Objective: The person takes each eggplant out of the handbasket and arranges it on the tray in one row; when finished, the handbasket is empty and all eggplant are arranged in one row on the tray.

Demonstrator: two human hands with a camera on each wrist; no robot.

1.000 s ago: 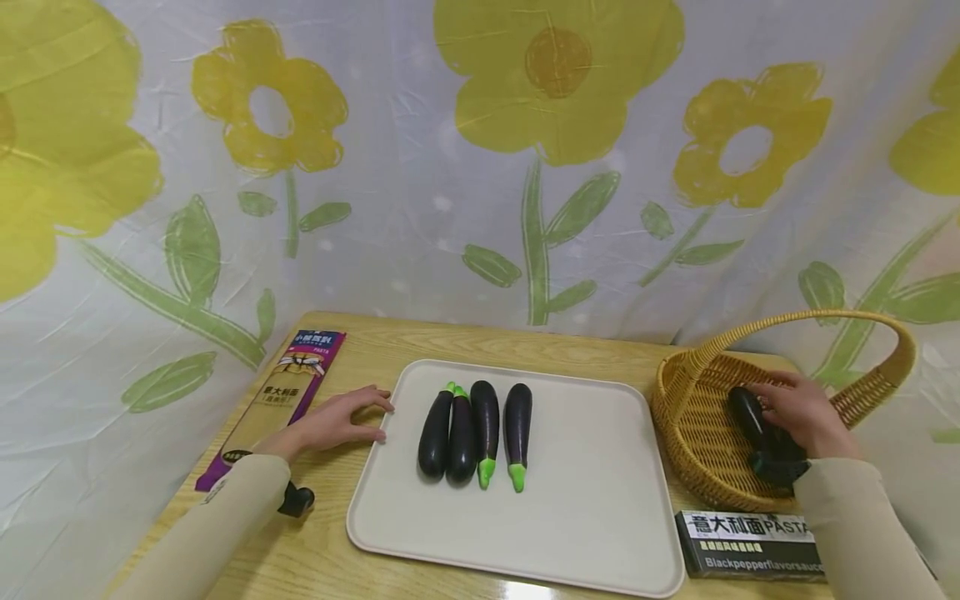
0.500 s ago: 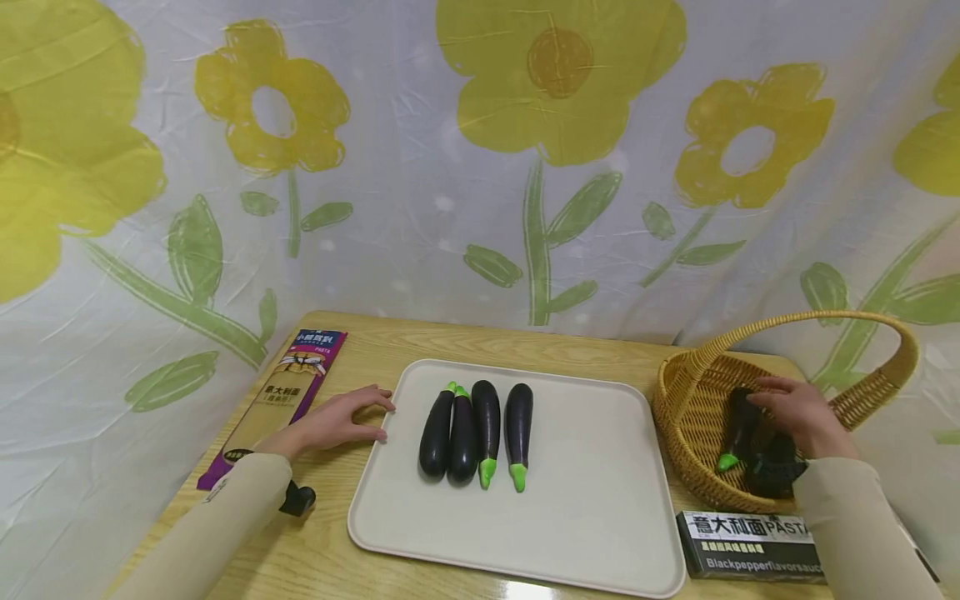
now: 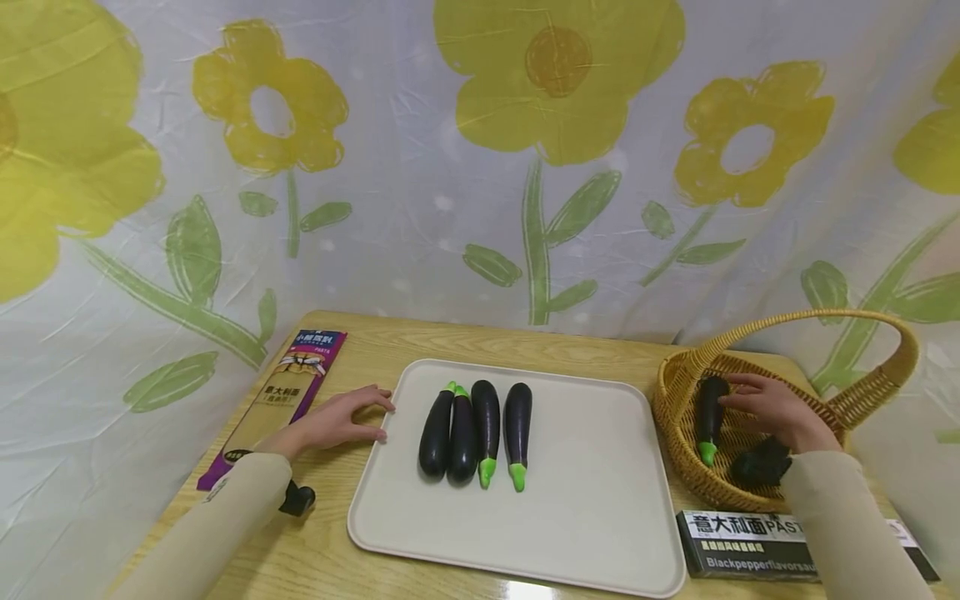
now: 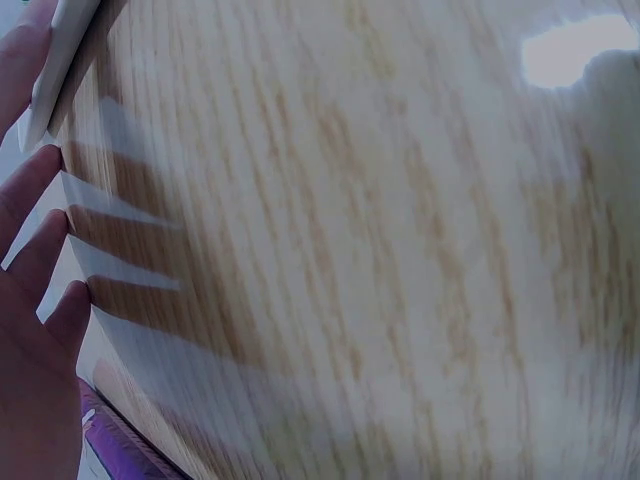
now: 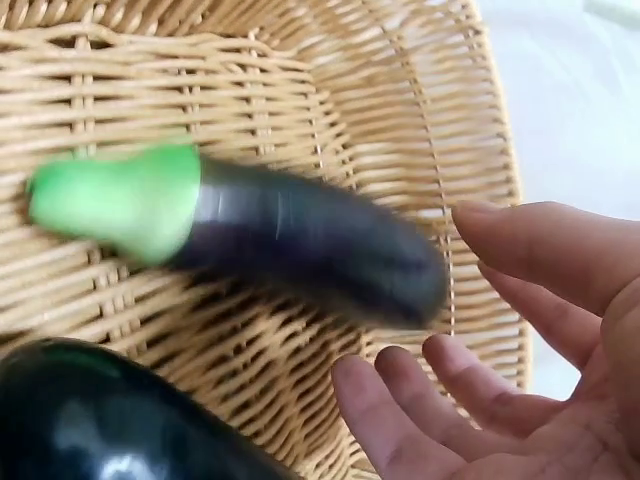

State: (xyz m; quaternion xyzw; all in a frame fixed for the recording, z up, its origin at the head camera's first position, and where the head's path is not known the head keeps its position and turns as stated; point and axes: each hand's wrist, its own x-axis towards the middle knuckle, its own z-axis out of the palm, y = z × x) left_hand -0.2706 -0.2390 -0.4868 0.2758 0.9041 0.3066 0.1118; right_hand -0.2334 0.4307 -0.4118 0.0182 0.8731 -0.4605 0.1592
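My right hand (image 3: 772, 408) is inside the wicker basket (image 3: 678, 433), its fingers at the upper end of a dark eggplant (image 3: 711, 408) with a green stem end. In the right wrist view that eggplant (image 5: 310, 235) is blurred, and the spread thumb and fingers surround its blunt end without closing on it. A second dark eggplant (image 5: 110, 420) shows at the lower left there. My left hand (image 3: 341, 421) rests with loose fingers at the left rim of the white tray (image 3: 600, 517). Several eggplants (image 3: 462, 437) lie side by side on the tray.
A purple-edged pasta packet (image 3: 277, 400) lies left of the tray. At the front right, a black pasta box (image 3: 750, 546) lies before the basket, partly hidden by my right sleeve. The basket's tall handle (image 3: 810, 315) arches over my right hand. A flowered curtain (image 3: 420, 250) hangs behind the table.
The eggplant in the basket has shifted left and its green end has turned toward me. My right hand has moved left with it. The left hand and the eggplants on the tray stay put.
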